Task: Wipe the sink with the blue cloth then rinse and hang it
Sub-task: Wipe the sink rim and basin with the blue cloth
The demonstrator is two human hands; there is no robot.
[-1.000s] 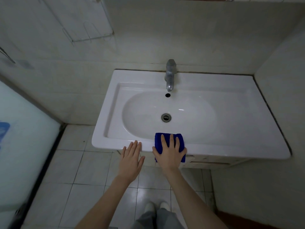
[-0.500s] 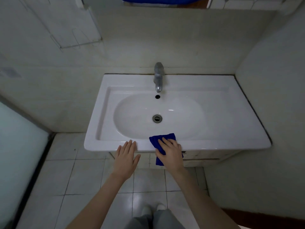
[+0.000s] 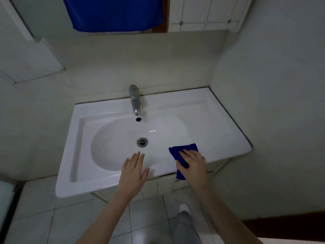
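Sink — blue cloth (under right hand)

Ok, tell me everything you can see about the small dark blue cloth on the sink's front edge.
The small dark blue cloth looks like soft folded fabric, creased at its left side. It lies across the front rim of the white ceramic sink, right of the basin, its lower end hanging over the edge. The right hand grips it from above, covering its middle.
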